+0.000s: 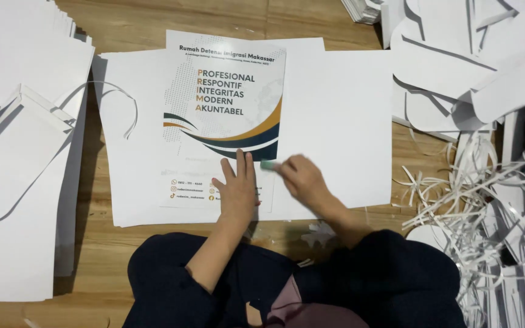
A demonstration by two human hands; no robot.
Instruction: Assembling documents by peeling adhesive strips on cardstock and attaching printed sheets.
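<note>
A printed sheet [226,115] with dark text and navy and orange curved bands lies on a large white sheet [335,121] on the wooden floor. My left hand [236,191] presses flat on the lower part of the printed sheet, fingers spread. My right hand [302,179] holds a small green-tipped stick [268,164], likely a glue stick, with its tip against the sheet's lower right edge. The right hand looks blurred with motion.
Stacks of white paper and folded white pieces [19,133] lie at the left. A heap of white cut-out shapes [457,54] fills the upper right, with thin paper strips [475,206] tangled at the right. My dark-clothed knees [287,285] are at the bottom.
</note>
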